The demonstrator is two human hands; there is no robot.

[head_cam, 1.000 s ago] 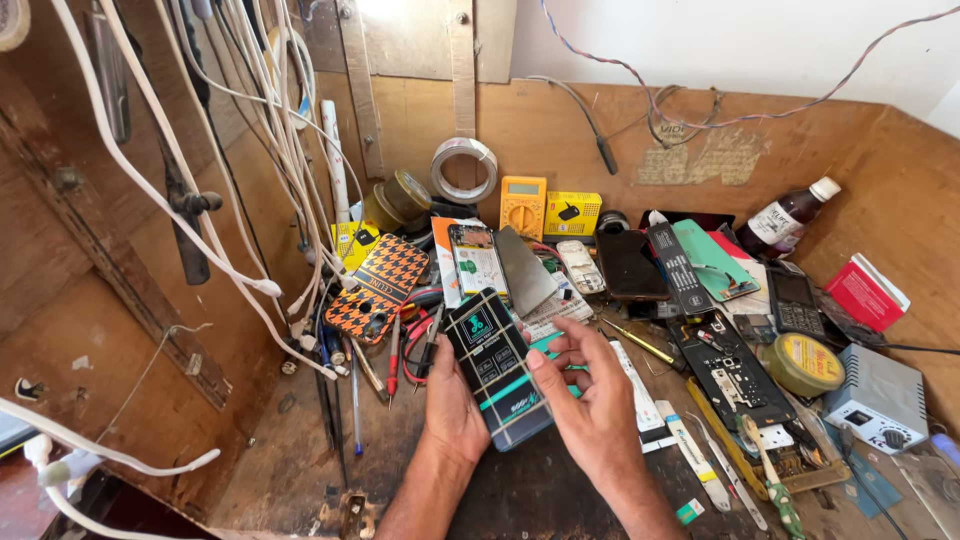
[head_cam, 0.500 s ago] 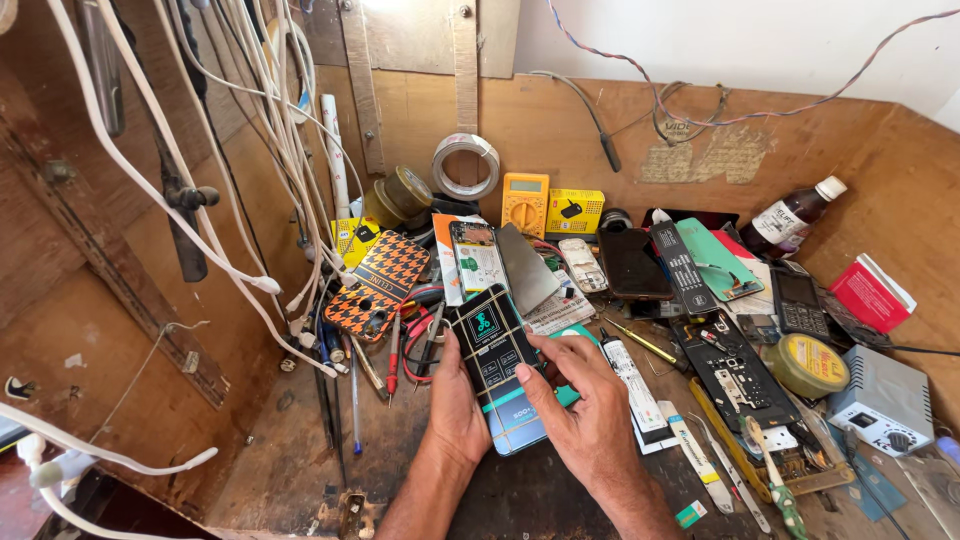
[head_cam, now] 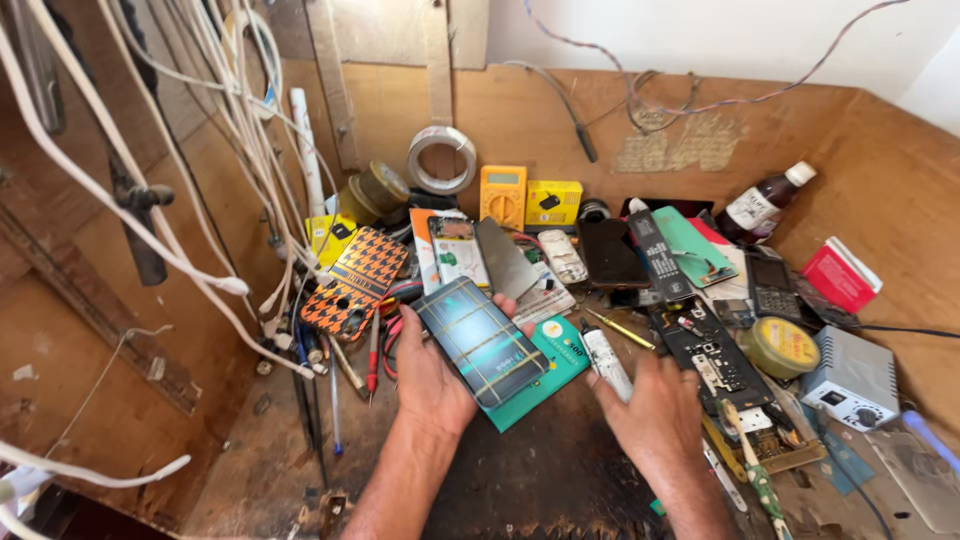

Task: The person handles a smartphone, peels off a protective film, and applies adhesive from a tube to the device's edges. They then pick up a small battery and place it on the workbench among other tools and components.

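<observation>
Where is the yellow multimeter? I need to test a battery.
In the head view, the yellow rectangular multimeter leans against the wooden back wall, centre, between the grey tape roll and a small yellow box.

Bright daylight, soft shadows, sharp centre, wide-angle bending at edges.

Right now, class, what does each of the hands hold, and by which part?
The left hand holds the dark phone by its lower end and edges. The right hand holds nothing, resting by the white tube.
</observation>
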